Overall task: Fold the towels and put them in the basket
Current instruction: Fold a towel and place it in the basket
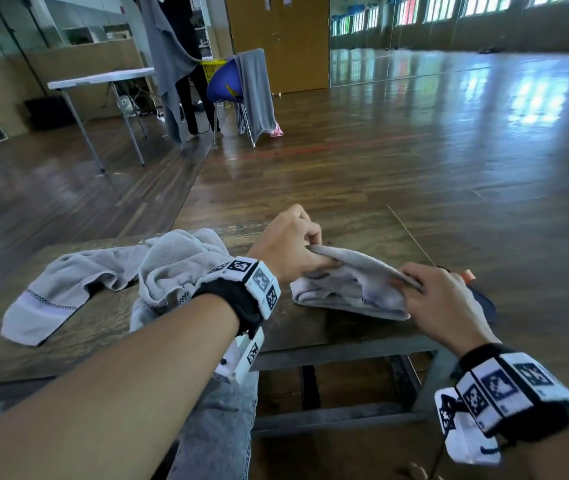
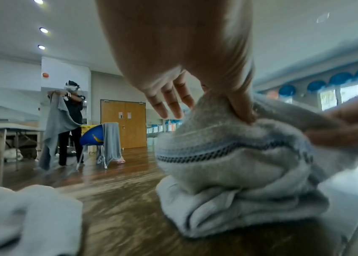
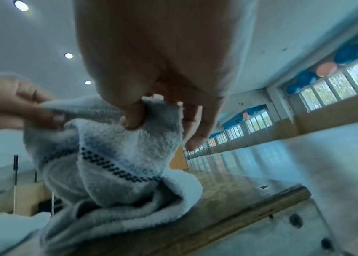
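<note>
In the head view, a grey towel [image 1: 348,289] is pinched at its raised upper edge by both hands above the table [image 1: 293,334]. The left hand [image 1: 290,244] grips the far corner with curled fingers, wrist bent downward; the right hand [image 1: 444,303] grips the near corner, knuckles up. The rest of the towel is bunched on the table beneath both grips. A second towel [image 1: 109,282] lies crumpled left of the left wrist.

In the left wrist view, the towel [image 2: 235,164] is pressed by the thumb [image 2: 242,110] while three fingers [image 2: 169,102] are held straight and apart from it.

In the right wrist view, the towel [image 3: 119,155] is clamped between thumb [image 3: 133,117] and fingers, just below the palm.
</note>
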